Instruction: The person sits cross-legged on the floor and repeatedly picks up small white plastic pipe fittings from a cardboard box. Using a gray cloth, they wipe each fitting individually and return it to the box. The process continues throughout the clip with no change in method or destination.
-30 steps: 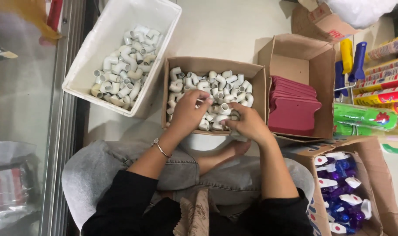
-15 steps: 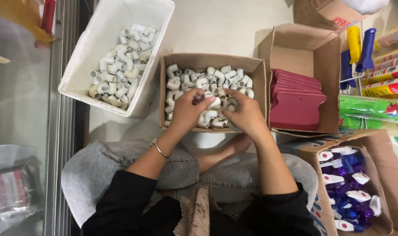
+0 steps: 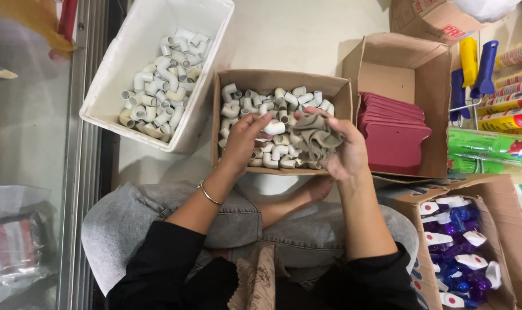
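1. My left hand (image 3: 244, 143) hovers over the cardboard box (image 3: 281, 80) of white pipe elbows; its fingers (image 3: 260, 121) pinch one white elbow fitting (image 3: 274, 127) at the tips.
2. My right hand (image 3: 344, 155) has its fingers closed around a crumpled beige cloth (image 3: 318, 133), bunched just beside that fitting, almost touching it.
3. Both sit above the box's middle, in front of my crossed legs.
4. To the left, a white tub (image 3: 109, 109) holds more elbows; to the right, an open carton (image 3: 430, 74) holds maroon flat pieces (image 3: 394, 138).
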